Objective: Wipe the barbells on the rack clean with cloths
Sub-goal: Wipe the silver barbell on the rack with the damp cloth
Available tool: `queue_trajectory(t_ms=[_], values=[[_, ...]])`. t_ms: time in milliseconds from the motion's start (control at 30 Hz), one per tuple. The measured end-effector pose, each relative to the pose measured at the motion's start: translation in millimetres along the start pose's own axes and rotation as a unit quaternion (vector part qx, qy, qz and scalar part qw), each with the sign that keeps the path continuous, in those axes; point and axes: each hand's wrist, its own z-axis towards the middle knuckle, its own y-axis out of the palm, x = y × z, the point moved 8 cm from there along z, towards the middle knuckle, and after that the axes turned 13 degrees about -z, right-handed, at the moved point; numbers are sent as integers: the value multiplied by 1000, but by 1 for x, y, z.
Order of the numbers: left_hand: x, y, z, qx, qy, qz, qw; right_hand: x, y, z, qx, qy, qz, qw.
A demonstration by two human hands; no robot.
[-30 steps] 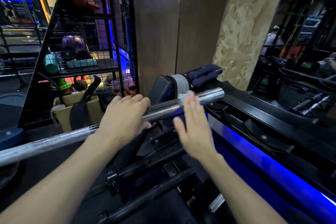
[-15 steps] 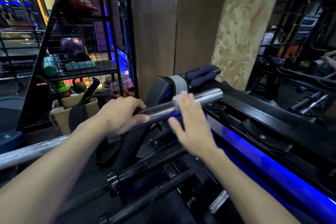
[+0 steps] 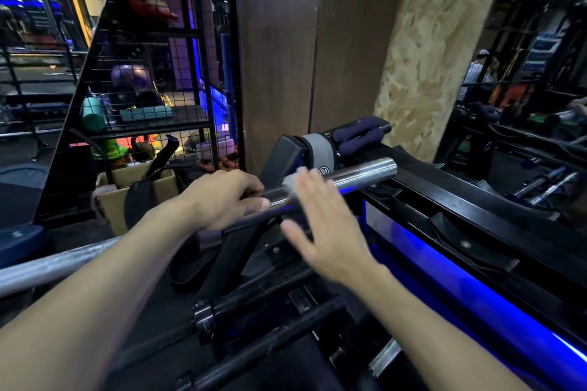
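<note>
Dim gym, blue-lit black rack below. Left hand wrapped round barbell lying across rack. Right hand flat, fingers straight, pressing pale cloth onto sleeve. Beyond, mesh shelf, wood pillar.

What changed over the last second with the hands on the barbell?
The left hand slid right along the barbell toward the sleeve, still gripping it. The right hand, fingers straight, stayed at the sleeve pressing a pale cloth, blurred mid-wipe. The barbell itself stayed put.
</note>
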Motion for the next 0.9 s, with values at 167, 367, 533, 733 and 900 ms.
queue_trajectory(t_ms=[167, 367, 533, 733, 900], values=[[-4, 0, 0, -4, -2, -8, 1000, 45, 8, 8, -14, 13, -41, 999], [-7, 2, 4, -20, -1, -10, 1000, 89, 11, 8, -21, 152, -25, 988], [-7, 3, 7, -77, 5, -57, 995, 2, 10, -6, -30, -27, -36, 999], [-1, 4, 0, -50, -3, 33, 998, 82, 13, -1, -19, 162, -27, 986], [28, 1, -13, 67, 59, 108, 990, 11, 9, -6, -31, 68, -43, 996]])
